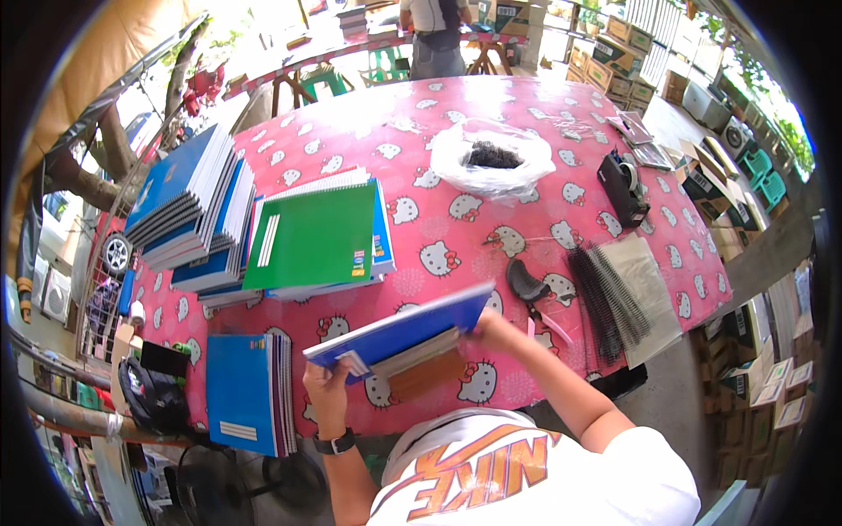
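A blue-covered notebook is tilted up on edge between my two hands. My left hand grips its left end, and my right hand is closed on its right end. Under it, a brown wooden board lies at the near edge of the table. To the right are pliers with pink handles and a dark curved piece. Black binding coils rest beside them, partly on a beige sheet. A green-covered notebook tops a pile beyond my left hand.
Stacked blue spiral notebooks stand at the far left, and more blue notebooks lie near left. On the pink cartoon-patterned table sit a plastic bag of black coils and a black tape dispenser. A person stands beyond.
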`<state>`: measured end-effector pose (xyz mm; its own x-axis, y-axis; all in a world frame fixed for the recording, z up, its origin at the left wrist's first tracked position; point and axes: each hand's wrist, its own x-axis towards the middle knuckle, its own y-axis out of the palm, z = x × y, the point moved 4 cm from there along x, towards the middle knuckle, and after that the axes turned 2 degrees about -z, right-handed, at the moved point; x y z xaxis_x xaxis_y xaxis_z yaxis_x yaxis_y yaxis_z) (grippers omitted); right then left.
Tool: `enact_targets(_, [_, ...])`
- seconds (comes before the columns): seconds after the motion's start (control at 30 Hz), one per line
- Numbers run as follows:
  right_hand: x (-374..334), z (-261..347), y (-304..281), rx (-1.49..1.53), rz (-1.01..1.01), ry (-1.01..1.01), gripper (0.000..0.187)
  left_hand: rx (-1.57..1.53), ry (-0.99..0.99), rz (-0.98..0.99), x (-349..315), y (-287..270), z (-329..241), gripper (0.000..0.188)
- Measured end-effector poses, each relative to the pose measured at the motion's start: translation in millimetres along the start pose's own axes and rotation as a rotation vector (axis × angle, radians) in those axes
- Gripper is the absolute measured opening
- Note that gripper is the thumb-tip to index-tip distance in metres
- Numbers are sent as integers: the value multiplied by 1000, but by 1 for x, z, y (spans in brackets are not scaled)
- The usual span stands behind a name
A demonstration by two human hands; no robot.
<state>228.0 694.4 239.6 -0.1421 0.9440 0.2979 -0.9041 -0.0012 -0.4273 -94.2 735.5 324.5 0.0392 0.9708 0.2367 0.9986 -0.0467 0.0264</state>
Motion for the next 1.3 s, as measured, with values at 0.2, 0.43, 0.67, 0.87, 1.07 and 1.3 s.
enact_targets(0.2, [-3,74,23,-260,-88,89,77,-285,113,-17,16,-10,-25,46])
enact_targets(0.43, [-4,85,0,71,-71,11,74,-261,109,-217,20,-5,-20,22])
enact_targets(0.67, [-76,-12,-179,-1047,-678,723,19,-273,164,-253,27,2,-19,21])
enact_targets(0.87, [-87,-42,-175,-1160,-496,798,26,-275,46,-352,30,-1,-20,29])
enact_targets(1.07, [-88,-29,-193,-1032,-561,845,23,851,726,-185,-35,80,-103,62])
enact_targets(1.3, [-83,7,-213,-990,-754,717,25,944,685,204,-19,143,-69,55])
